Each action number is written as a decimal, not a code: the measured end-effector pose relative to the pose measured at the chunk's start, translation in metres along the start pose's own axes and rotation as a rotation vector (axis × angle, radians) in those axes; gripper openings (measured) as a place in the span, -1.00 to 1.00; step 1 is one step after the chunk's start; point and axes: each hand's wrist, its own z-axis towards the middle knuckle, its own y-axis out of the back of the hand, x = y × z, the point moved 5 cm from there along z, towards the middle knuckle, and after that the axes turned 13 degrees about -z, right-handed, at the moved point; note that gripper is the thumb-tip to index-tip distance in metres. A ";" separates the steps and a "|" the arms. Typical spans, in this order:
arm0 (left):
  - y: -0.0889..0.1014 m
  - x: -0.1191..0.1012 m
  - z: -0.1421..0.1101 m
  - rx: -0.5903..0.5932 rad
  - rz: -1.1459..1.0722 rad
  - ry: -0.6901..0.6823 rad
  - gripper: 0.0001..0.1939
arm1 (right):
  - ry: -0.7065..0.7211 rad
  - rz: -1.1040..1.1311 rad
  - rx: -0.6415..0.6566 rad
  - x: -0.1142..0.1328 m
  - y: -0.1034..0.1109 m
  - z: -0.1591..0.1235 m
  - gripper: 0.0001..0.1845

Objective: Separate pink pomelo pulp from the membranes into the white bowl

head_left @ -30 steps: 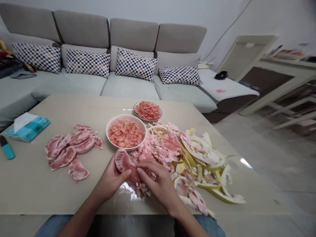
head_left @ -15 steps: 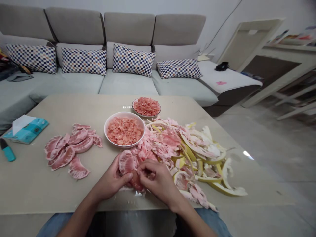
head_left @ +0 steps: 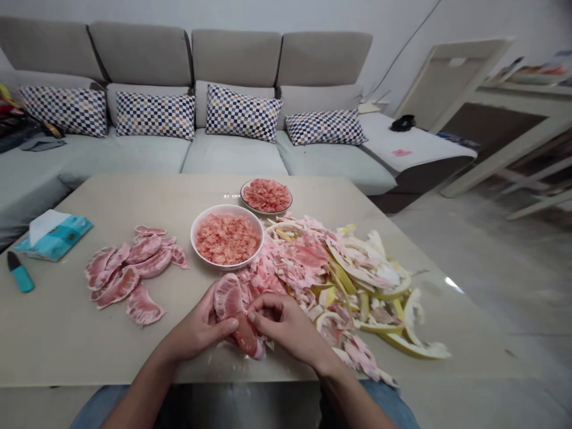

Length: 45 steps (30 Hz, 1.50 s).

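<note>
My left hand (head_left: pixel 199 326) holds a pomelo segment (head_left: pixel 246 335) above the table's front edge, thumb pressed on it. Its pale pink skin is peeled open and stands up at the top, and the red flesh lies bare below. My right hand (head_left: pixel 286 328) is closed in a pinch at the segment's right side; what its fingertips grip is hidden. Just beyond the hands stands a white bowl (head_left: pixel 226 267) full of pomelo pulp. Several unpeeled segments (head_left: pixel 149 262) lie to the left. A heap of peel and skins (head_left: pixel 357 280) spreads at the right.
Behind the bowl is a dark-rimmed plate (head_left: pixel 245 205) heaped with pulp. A blue tissue pack (head_left: pixel 67 238) and a small knife with a teal handle (head_left: pixel 21 277) lie at the table's left. A grey sofa (head_left: pixel 236 155) stands beyond the table (head_left: pixel 134 357).
More of the segment's red flesh is bare, and it hangs lower between my hands. My right hand has shifted slightly down. The view has moved a little.
</note>
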 end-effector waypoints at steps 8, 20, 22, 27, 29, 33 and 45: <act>0.001 0.007 0.002 0.001 0.097 0.066 -0.22 | 0.145 -0.233 -0.100 0.010 0.008 -0.005 -0.86; -0.002 0.005 0.005 -0.028 0.147 0.013 -0.31 | 0.280 -0.531 -0.127 0.015 0.007 -0.010 -0.85; -0.004 0.004 0.005 -0.034 0.152 0.005 -0.33 | 0.288 -0.575 -0.134 0.013 0.006 -0.010 -0.84; -0.007 0.004 0.004 -0.048 0.121 0.009 -0.39 | 0.241 -0.523 -0.218 0.013 0.004 -0.009 -0.82; -0.007 0.005 0.003 -0.043 0.068 0.019 -0.42 | 0.147 -0.387 -0.236 0.008 0.005 -0.007 -0.85; -0.006 0.004 0.000 0.010 -0.068 0.046 -0.55 | -0.063 -0.008 -0.127 -0.007 0.002 0.001 -0.90; -0.016 0.009 0.009 -0.174 -0.343 -0.021 -0.20 | 0.136 -0.141 -0.308 0.011 -0.011 -0.004 -0.91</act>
